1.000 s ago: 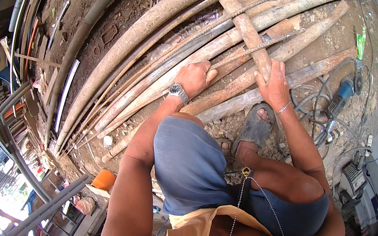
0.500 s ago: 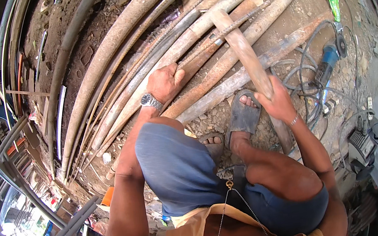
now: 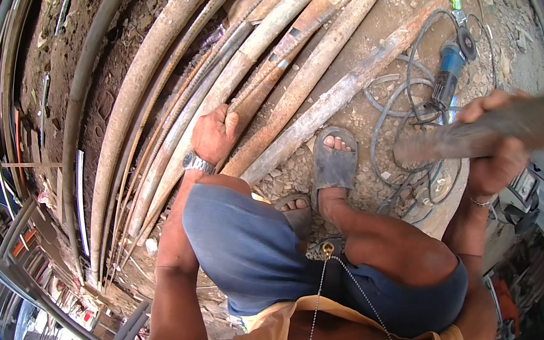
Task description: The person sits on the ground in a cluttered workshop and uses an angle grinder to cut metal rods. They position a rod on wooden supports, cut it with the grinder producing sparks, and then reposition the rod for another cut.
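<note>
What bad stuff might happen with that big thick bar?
The thick bar, held in the right hand, might bash the left hand, closed around a thin metal rod.
If it slipped, it might land on the bare toes poking from the open sandals.

The thick bar (image 3: 478, 138) in the right hand (image 3: 504, 165), now blurred, is away from the pipes (image 3: 330, 45), toward the right.
</note>
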Motion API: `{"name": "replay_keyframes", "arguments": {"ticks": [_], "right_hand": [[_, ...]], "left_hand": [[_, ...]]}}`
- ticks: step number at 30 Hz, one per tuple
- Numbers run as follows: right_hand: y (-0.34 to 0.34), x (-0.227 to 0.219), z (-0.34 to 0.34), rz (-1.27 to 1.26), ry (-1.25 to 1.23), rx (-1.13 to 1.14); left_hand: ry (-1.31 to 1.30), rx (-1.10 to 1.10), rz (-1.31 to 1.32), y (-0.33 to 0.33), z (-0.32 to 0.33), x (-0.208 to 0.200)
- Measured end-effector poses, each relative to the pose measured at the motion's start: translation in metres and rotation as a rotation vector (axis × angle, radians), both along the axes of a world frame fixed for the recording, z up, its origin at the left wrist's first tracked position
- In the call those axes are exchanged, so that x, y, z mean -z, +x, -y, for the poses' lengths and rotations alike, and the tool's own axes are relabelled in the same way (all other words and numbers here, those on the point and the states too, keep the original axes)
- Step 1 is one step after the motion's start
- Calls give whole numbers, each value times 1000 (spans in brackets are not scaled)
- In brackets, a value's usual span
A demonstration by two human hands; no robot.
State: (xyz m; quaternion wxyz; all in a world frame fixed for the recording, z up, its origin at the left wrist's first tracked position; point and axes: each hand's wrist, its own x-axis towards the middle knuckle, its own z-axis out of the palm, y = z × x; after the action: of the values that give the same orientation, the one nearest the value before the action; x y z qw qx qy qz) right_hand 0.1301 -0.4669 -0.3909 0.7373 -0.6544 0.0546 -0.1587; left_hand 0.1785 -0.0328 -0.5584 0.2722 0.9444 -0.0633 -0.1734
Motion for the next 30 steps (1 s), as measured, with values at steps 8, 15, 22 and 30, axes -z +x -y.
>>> {"name": "replay_keyframes", "arguments": {"ticks": [8, 15, 22, 30], "right_hand": [[34, 63, -34, -813, -801, -406], [12, 81, -30, -537, -381, -175], [-8, 132, -51, -439, -760, -195], [-1, 164, -93, -488, -928, -278]], "left_hand": [[16, 14, 32, 2, -11, -52], [-58, -90, 7, 18, -20, -83], [-66, -90, 28, 16, -23, -93], [-135, -92, -18, 9, -17, -72]]}}
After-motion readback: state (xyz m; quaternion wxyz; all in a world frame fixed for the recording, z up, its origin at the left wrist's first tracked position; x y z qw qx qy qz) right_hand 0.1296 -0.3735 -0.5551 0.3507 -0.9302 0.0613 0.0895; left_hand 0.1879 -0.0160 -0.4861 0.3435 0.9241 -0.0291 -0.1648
